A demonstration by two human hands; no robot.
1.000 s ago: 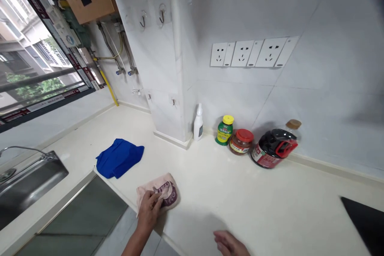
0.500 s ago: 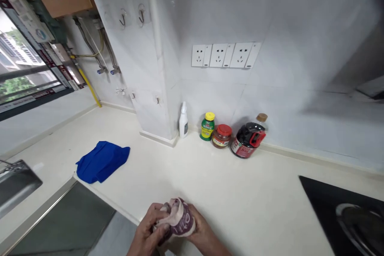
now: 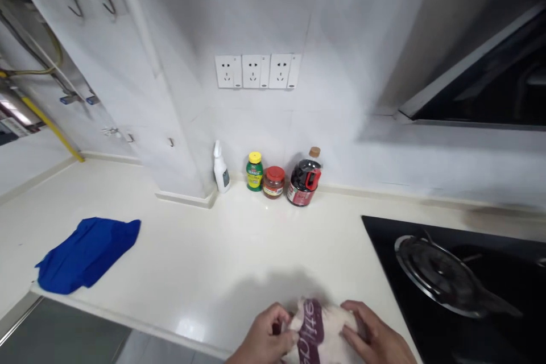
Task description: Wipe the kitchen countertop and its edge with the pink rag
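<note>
A cream cloth with a purple band and pale lettering [image 3: 313, 330] is spread between my hands above the front of the counter. My left hand [image 3: 269, 334] pinches its left side, thumb and fingers closed on the fabric. On the opposite side my right hand [image 3: 375, 333] grips the cloth's edge with bent fingers. The bottom of the cloth runs out of view, and a shadow falls on the counter behind it.
A blue cloth [image 3: 87, 255] lies on the counter [image 3: 200, 250] at left. Along the wall stand a white spray bottle [image 3: 221, 169], a green jar [image 3: 255, 173], a red-lidded jar [image 3: 273, 183] and a dark sauce bottle [image 3: 303, 179]. A black gas stove [image 3: 384, 239] is at right.
The view has turned right, so more of the stove and hood shows. The cream-and-purple cloth was bunched up between my hands; now it is opened out wider, with my hands farther apart.
</note>
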